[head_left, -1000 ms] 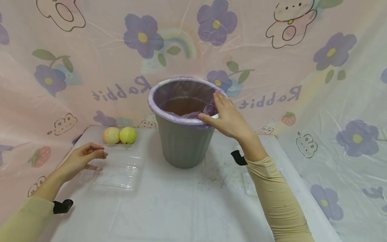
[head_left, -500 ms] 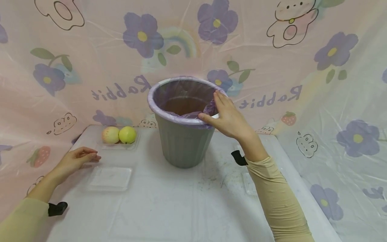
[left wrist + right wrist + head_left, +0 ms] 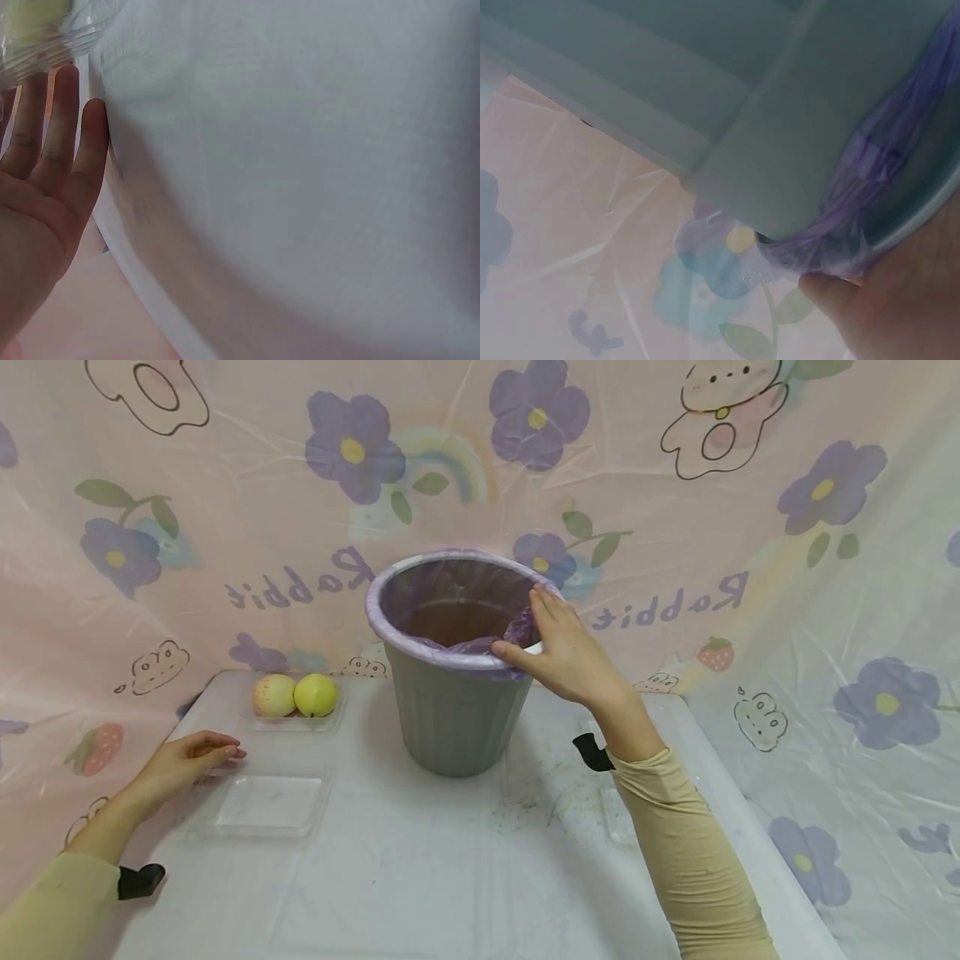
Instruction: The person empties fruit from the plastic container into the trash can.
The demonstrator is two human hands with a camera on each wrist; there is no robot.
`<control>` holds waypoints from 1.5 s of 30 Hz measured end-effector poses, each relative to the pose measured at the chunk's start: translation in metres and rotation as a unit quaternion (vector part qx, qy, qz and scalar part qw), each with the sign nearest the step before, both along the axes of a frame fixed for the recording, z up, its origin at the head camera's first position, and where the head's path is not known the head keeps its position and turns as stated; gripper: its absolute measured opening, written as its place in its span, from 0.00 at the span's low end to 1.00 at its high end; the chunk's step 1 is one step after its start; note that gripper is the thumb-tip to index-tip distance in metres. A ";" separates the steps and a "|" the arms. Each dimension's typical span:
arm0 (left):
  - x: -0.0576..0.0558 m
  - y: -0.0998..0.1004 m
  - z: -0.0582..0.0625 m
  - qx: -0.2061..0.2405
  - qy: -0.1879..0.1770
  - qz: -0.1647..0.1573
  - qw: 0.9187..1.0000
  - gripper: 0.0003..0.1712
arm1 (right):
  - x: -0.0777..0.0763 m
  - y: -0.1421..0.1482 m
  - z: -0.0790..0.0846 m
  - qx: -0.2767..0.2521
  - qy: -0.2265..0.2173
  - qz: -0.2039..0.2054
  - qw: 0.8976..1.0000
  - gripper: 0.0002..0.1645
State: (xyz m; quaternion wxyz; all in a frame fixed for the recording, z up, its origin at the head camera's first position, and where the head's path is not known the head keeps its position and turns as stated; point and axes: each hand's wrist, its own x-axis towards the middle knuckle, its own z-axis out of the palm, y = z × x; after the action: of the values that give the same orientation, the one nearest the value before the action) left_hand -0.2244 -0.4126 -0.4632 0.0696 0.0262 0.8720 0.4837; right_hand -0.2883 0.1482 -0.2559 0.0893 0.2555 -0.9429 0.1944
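Observation:
My right hand (image 3: 566,652) rests on the right rim of a grey trash can (image 3: 461,714), fingers straight over the edge, thumb at the front. A purple trash bag (image 3: 480,646) lines the can; beside my hand it has slipped inward, baring white rim. In the right wrist view, the hand lies at the bagged rim. My left hand (image 3: 183,768) is by the left corner of a clear plastic container (image 3: 264,806), fingers loosely bent; contact is unclear. Behind it, a yellowish-red apple (image 3: 274,696) and a green apple (image 3: 317,695) sit in a clear tray (image 3: 296,723).
Another clear plastic container (image 3: 618,817) lies partly behind the right forearm. Dark specks (image 3: 532,810) mark the white table cover (image 3: 420,877) right of the can. A patterned sheet (image 3: 262,510) hangs close behind and at both sides.
My left hand has drawn back to the left. The clear container beside it has shifted slightly left and now lies flatter. My right hand and the trash can have stayed still.

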 end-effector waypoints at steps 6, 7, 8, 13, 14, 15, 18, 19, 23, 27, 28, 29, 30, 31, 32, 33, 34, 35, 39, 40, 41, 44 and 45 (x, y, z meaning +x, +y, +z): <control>-0.003 -0.001 0.001 -0.019 0.010 0.000 1.000 0.31 | -0.001 0.001 -0.001 -0.001 0.000 -0.002 1.000 0.69; -0.003 -0.002 0.002 -0.031 0.011 0.001 0.999 0.31 | -0.001 0.001 -0.001 -0.002 0.001 -0.003 1.000 0.69; -0.004 -0.002 0.004 -0.043 0.011 0.002 0.999 0.31 | -0.001 0.001 -0.001 -0.002 0.001 -0.003 1.000 0.69; -0.010 -0.008 0.017 -0.085 0.027 0.015 0.996 0.31 | 0.000 0.001 -0.001 -0.002 0.000 -0.007 1.000 0.69; -0.013 -0.009 0.020 -0.088 0.033 0.019 0.995 0.31 | 0.000 0.002 -0.001 -0.002 0.000 -0.007 1.000 0.69; -0.015 -0.010 0.024 -0.092 0.041 0.022 0.995 0.30 | 0.000 0.002 -0.002 -0.002 -0.001 -0.007 1.000 0.69; -0.025 -0.013 0.036 -0.095 0.061 0.027 0.993 0.27 | -0.001 0.002 -0.002 -0.002 -0.001 -0.007 1.000 0.69; -0.028 -0.014 0.040 -0.095 0.068 0.026 0.993 0.26 | -0.001 0.003 -0.002 -0.002 -0.002 -0.007 1.000 0.69; -0.042 -0.013 0.055 -0.101 0.085 0.015 0.991 0.23 | -0.001 0.004 -0.002 0.003 0.001 -0.008 1.000 0.69; -0.057 -0.007 0.068 -0.124 0.084 0.001 0.989 0.26 | 0.000 0.004 -0.002 0.006 0.000 -0.009 1.000 0.68; -0.061 -0.005 0.070 -0.132 0.079 -0.001 0.988 0.28 | 0.000 0.004 -0.002 0.007 0.000 -0.009 1.000 0.68; -0.066 -0.004 0.073 -0.140 0.074 -0.003 0.987 0.29 | 0.000 0.004 -0.002 0.007 0.000 -0.009 1.000 0.68; -0.071 -0.002 0.075 -0.146 0.068 -0.003 0.987 0.30 | 0.000 0.004 -0.002 0.007 0.001 -0.009 1.000 0.68; -0.075 -0.001 0.077 -0.152 0.060 -0.004 0.986 0.31 | 0.000 0.004 -0.002 0.007 0.001 -0.009 1.000 0.68; -0.080 0.001 0.078 -0.159 0.054 -0.004 0.986 0.31 | -0.001 0.005 -0.002 0.007 0.002 -0.009 1.000 0.68; -0.084 0.002 0.080 -0.161 0.051 -0.004 0.986 0.32 | -0.001 0.005 -0.002 0.006 0.002 -0.010 1.000 0.69; -0.088 0.003 0.081 -0.162 0.044 -0.005 0.986 0.33 | 0.000 0.005 -0.002 0.006 0.003 -0.010 1.000 0.69; -0.092 0.004 0.082 -0.161 0.039 -0.006 0.986 0.33 | 0.000 0.005 -0.002 0.005 0.004 -0.011 1.000 0.69; -0.104 0.005 0.083 -0.155 0.027 -0.011 0.988 0.33 | 0.000 0.005 -0.001 0.005 0.008 -0.011 1.000 0.69; -0.106 0.005 0.082 -0.153 0.027 -0.011 0.988 0.33 | -0.001 0.005 -0.001 0.006 0.009 -0.011 1.000 0.68; -0.109 0.004 0.080 -0.153 0.027 -0.011 0.988 0.32 | -0.001 0.004 -0.001 0.007 0.009 -0.010 1.000 0.68; -0.115 0.001 0.073 -0.146 0.025 -0.010 0.989 0.30 | -0.001 0.002 0.000 0.009 0.007 -0.010 1.000 0.68; -0.116 -0.001 0.071 -0.144 0.024 -0.008 0.989 0.30 | -0.001 0.001 0.000 0.010 0.006 -0.010 1.000 0.68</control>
State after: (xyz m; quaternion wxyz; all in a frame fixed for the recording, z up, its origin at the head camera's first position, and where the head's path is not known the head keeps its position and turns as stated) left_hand -0.3404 -0.4132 -0.3927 0.0552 0.0343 0.9339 0.3516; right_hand -0.2889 0.1496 -0.2560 0.0938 0.2484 -0.9467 0.1825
